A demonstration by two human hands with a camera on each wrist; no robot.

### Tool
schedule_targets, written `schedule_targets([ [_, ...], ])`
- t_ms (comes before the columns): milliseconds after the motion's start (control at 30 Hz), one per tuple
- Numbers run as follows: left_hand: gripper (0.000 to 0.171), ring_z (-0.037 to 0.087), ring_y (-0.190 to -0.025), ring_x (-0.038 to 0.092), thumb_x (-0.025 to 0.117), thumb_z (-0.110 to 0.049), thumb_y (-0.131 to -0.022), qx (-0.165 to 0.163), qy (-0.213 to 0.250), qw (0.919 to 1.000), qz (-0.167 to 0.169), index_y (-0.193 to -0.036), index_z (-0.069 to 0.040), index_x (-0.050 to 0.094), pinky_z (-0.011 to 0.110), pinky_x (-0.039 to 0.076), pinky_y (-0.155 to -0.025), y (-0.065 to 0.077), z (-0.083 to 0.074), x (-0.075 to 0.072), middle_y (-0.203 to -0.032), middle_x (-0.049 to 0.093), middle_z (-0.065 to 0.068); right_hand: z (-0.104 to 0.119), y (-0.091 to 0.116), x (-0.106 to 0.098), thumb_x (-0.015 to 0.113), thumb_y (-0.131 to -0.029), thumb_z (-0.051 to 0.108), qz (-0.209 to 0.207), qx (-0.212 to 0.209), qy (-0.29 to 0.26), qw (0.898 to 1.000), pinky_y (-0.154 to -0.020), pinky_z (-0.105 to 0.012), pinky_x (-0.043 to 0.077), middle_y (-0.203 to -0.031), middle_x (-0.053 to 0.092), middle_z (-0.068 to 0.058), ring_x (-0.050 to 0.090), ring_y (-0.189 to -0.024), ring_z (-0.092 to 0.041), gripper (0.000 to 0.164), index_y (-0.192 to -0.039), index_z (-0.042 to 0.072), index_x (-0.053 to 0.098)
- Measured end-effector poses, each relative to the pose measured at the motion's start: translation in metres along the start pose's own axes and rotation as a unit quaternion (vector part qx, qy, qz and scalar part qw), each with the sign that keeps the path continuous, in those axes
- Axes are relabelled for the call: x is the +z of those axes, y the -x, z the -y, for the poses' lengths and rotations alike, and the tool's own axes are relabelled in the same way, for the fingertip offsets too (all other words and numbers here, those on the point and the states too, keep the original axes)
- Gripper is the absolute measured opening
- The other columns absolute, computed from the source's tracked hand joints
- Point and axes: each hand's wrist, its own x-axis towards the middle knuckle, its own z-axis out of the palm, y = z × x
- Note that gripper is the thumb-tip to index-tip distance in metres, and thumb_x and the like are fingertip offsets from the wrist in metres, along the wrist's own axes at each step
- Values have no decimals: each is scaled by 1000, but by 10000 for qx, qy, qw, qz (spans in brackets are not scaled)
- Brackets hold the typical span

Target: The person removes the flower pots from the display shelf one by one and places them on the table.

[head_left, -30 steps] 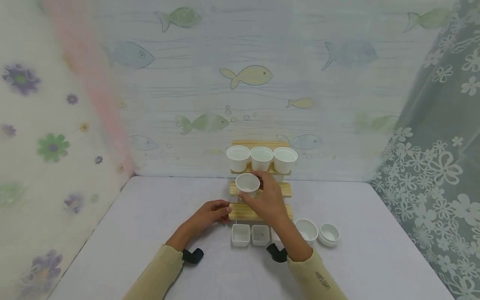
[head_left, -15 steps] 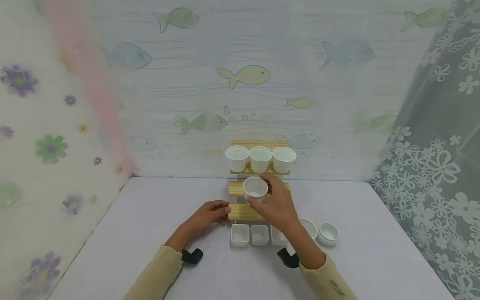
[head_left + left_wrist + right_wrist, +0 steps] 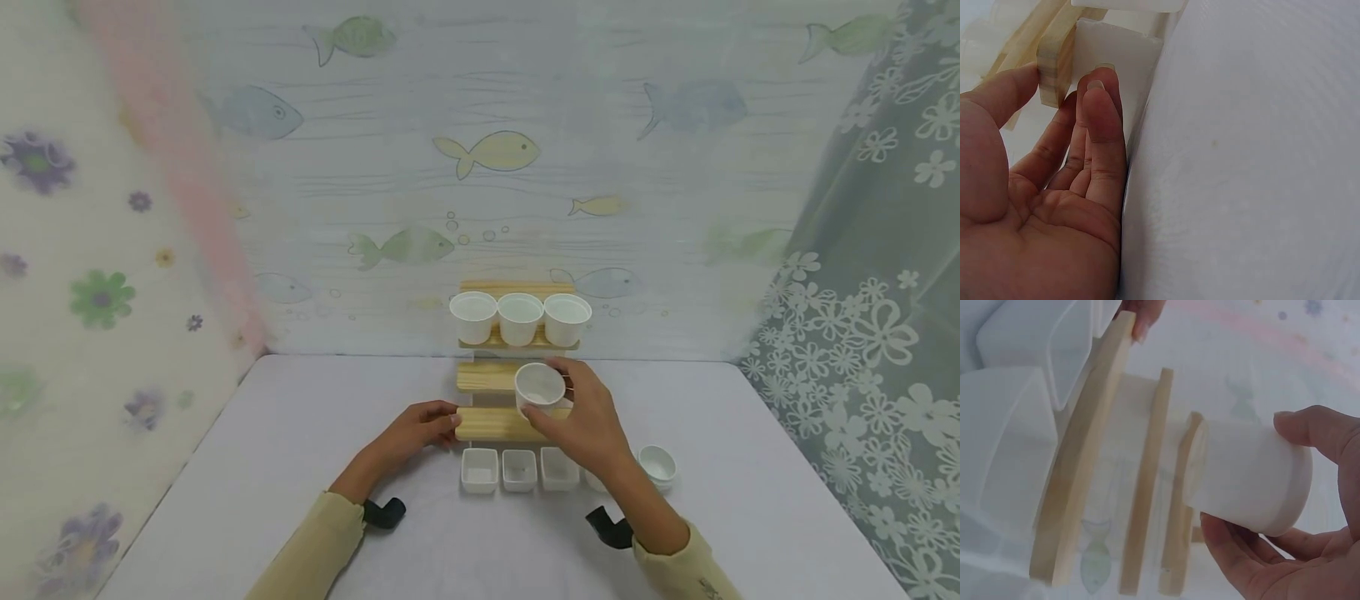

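Observation:
My right hand (image 3: 594,423) holds a round white cup (image 3: 540,385) between thumb and fingers, over the right part of a stepped wooden rack. The right wrist view shows the cup (image 3: 1250,472) from its side, thumb on one side and fingers on the other. My left hand (image 3: 414,427) is at the left end of the rack's front board (image 3: 487,423). In the left wrist view, its thumb and index finger pinch the board's end (image 3: 1055,56), and the other fingers lie beside a white support (image 3: 1129,56).
Three round white cups (image 3: 520,319) stand in a row on the rack's top step. The middle board (image 3: 486,377) lies below them. Square white cups (image 3: 480,471) line the table before the rack. Small white bowls (image 3: 657,465) sit at right, near my right forearm.
My right hand has moved right and toward me with the cup, from the left of the middle board toward its right end. The left hand stays at the front board.

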Motion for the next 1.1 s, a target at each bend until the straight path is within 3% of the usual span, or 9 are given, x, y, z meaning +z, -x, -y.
schedule_targets([
  [300, 49, 23, -96, 70, 64, -35, -108, -12, -111, 9999, -39, -141, 0, 61, 33, 57, -87, 1, -1, 2, -108, 73, 9, -11, 14, -21, 94, -82, 15, -101, 28, 271, 9996, -98, -54, 58, -134, 63, -17, 66, -118, -35, 75, -143, -1, 54],
  [733, 43, 22, -97, 69, 63, -29, -109, 120, 26, 9999, -8, -139, 1, 63, 33, 58, -87, 2, 0, 1, -109, 72, 9, -22, 29, -58, 90, -86, 16, -14, 569, 849, 9948, -102, -56, 55, -140, 58, -20, 61, -124, -39, 75, -147, -1, 51],
  [1100, 44, 23, -99, 69, 63, -31, -109, 145, 24, 9999, 21, -139, 1, 63, 34, 58, -89, 1, 2, 0, -111, 72, 10, -35, 40, -80, 87, -88, 15, -74, 696, 1175, 9906, -100, -60, 55, -139, 57, -23, 60, -121, -41, 74, -148, -4, 49],
])
